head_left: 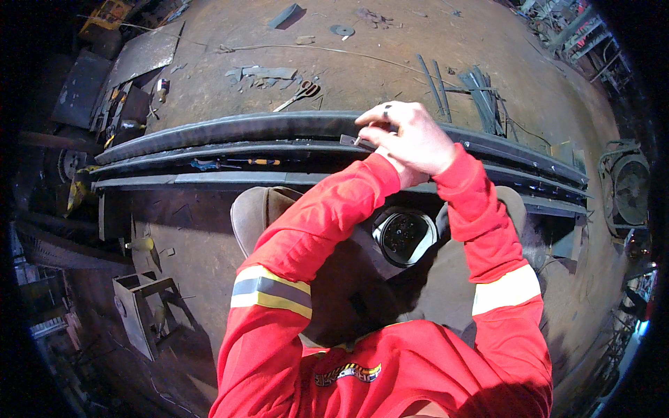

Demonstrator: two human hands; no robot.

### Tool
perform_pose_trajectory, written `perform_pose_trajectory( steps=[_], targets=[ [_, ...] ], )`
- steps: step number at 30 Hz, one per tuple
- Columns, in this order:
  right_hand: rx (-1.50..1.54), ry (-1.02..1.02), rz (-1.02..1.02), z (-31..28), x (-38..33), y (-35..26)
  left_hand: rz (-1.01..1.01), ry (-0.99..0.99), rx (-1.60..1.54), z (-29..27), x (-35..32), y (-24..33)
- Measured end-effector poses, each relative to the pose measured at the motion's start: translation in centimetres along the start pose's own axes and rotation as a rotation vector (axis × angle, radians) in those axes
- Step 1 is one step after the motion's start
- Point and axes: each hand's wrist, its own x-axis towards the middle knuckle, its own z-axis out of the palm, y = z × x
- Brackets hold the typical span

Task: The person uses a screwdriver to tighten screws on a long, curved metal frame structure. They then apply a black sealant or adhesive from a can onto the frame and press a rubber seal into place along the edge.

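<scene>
Both my hands are together over long dark steel beams (230, 129), right of their middle. My right hand (417, 136) is uppermost, its fingers curled and thumb bent in; a small pale thing shows near the fingertips, too small to name. Under it lies my left hand (405, 171), its fingers mostly hidden. Just left of the fingertips, a small flat metal piece (348, 140) sits on the beams. In the channel nearer to me rest a tool with an orange handle (263, 161) and a blue-handled tool (205, 165).
A round white-rimmed object (404, 237) with a dark middle lies between my knees. Beyond the beams are a red-handled tool (300, 95), metal scraps (261, 73), a disc (342, 30) and a bundle of metal strips (481, 97). A box-like metal frame (146, 313) stands left, a round fan (631, 181) right.
</scene>
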Motion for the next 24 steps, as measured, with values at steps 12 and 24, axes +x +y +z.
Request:
perform_pose_trajectory(
  steps=[12, 24],
  targets=[
    [-0.225, 0.058, 0.143, -8.6, -6.8, 2.5, -0.228, -0.055, 0.013, -6.6, -0.1, -0.5],
    [-0.621, 0.223, 0.029, -8.2, -11.5, 6.5, -0.286, -0.014, -0.194, -8.3, -1.1, -1.4]
  ],
)
